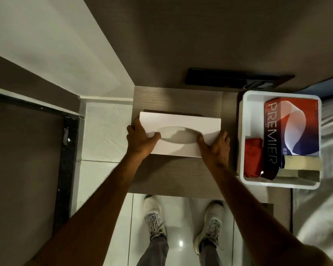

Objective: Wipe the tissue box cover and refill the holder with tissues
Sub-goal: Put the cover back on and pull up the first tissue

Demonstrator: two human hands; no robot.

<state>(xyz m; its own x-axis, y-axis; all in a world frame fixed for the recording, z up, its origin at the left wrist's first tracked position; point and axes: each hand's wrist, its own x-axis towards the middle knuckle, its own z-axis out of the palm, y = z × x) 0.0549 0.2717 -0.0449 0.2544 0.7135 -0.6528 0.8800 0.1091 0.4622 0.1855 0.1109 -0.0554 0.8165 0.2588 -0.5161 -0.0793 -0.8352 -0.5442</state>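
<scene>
A white tissue box cover [181,121] with an oval slot lies flat on a small wooden bedside table [173,175]. My left hand [140,138] grips its left end, thumb resting near the slot. My right hand [215,145] holds the right end, fingers on the top face. No tissue shows through the slot. A red, white and blue "PREMIER" tissue box [292,131] stands in a white tub [241,135] to the right, beside a red cloth [253,156].
The tub also holds a beige box [302,166]. A black panel [235,78] sits on the wall behind the table. White bedding [331,150] lies at the right edge. My shoes [154,214] stand on glossy white tiles below the table.
</scene>
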